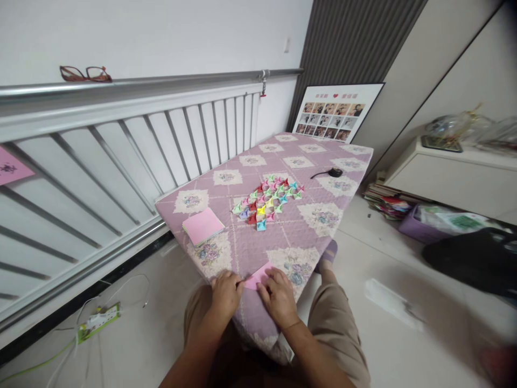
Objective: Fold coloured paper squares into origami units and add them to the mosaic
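Observation:
A sheet of pink origami paper (257,277), folded into a narrow shape, lies at the near corner of the cloth-covered table. My left hand (226,293) pinches its left end between thumb and forefinger. On its right end, the curled fingers and thumb of my right hand (278,296) grip the paper and hide part of it. Farther back is a group of small folded paper pieces (264,202) in red, green, yellow, blue and pink, set out in rows. A stack of square paper (204,225), pink on top, sits to the left.
A floral tablecloth (258,178) covers the table. A small black object with a strap (334,172) lies toward its right side. A white railing (161,140) runs along the left, with glasses (85,74) on its pipe. A power strip (99,322) and cables lie on the floor.

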The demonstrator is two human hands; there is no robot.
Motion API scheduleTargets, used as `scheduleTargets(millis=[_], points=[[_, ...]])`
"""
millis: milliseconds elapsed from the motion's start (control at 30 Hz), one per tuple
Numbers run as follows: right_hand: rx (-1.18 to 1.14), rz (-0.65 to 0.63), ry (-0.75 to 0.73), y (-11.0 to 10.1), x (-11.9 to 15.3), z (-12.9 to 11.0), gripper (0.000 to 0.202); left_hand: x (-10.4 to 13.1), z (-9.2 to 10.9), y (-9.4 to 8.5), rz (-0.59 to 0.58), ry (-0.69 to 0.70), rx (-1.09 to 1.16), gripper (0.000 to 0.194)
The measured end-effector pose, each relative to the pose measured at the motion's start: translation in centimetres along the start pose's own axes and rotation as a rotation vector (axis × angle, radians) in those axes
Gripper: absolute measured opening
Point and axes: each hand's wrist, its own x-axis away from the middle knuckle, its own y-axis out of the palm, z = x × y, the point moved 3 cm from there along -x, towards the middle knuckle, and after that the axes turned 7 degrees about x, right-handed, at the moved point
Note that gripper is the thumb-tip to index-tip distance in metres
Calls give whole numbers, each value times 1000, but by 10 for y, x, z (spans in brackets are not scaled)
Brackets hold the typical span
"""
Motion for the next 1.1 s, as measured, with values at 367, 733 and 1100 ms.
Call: scheduleTargets(millis=[367, 733, 1100], points=[[6, -14, 62, 3, -3, 1, 26, -5, 2, 2, 11, -13, -54, 23], [14, 54, 60, 6, -4, 2, 17, -9, 2, 3, 15, 3, -110, 19], [45, 26, 89, 8, -4, 3, 9, -4, -8, 10, 138, 119, -93, 16]])
